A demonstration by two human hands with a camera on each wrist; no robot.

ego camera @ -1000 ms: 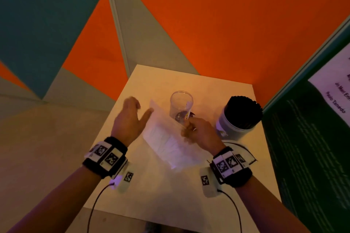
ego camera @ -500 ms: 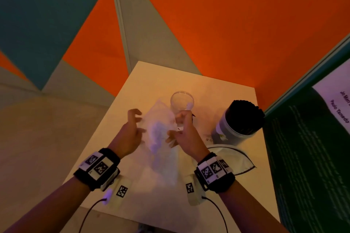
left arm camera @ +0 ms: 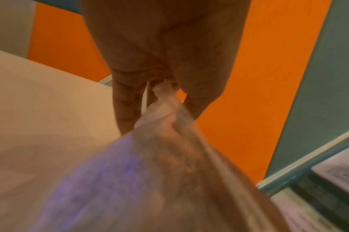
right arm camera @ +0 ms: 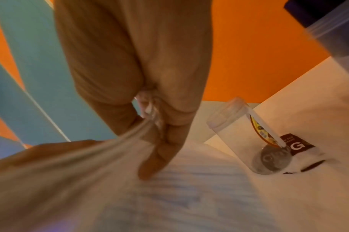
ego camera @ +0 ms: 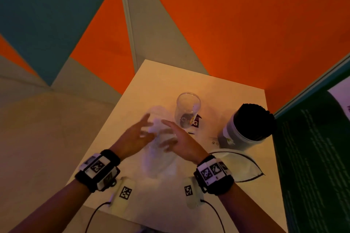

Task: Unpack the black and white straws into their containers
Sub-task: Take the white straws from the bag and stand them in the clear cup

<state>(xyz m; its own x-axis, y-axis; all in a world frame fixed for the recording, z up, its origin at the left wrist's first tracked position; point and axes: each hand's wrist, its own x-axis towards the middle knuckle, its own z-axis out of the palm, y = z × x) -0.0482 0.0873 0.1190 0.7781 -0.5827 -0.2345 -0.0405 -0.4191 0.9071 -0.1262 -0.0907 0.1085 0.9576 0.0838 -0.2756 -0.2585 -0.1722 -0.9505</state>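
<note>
fingers (right arm camera: 165, 128) of both hands pinched the clear straw bag (ego camera: 161, 149); black straws (ego camera: 253, 119) filled their tub, the clear cup (ego camera: 187, 108) held one white straw

Dim, warm orange light fills every view, with a faint violet glow near the wrists. Hands and nearby plastic smear with motion blur; the wide lenses bend the edges.
</note>
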